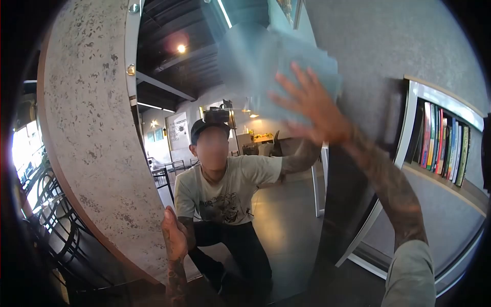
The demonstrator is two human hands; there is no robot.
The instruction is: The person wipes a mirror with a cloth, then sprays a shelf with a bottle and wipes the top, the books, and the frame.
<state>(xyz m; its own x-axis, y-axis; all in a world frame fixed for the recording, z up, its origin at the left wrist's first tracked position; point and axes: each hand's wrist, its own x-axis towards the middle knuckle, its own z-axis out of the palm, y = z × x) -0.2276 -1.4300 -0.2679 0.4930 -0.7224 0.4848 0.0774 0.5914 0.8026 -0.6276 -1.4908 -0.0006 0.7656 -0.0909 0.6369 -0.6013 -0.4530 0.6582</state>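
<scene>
A large mirror (286, 245) stands in front of me, showing the reflection of a person kneeling with a camera on a cap. My right hand (319, 110) is raised with spread fingers, pressing a light blue cloth (307, 59) against the upper right of the glass. The cloth is partly blurred by motion, and its reflection overlaps it. Lower down, my left hand (175, 235) is at the mirror's left edge, seen from the side with its fingers pointing up. Nothing shows in that hand; whether it touches the glass or the frame is hard to make out.
A rough speckled wall panel (97, 128) borders the mirror on the left. Beyond it stand several dark metal chairs (56, 225). At the right, a white-framed shelf (445, 192) holds a row of books (442, 143) beside a grey wall (368, 41).
</scene>
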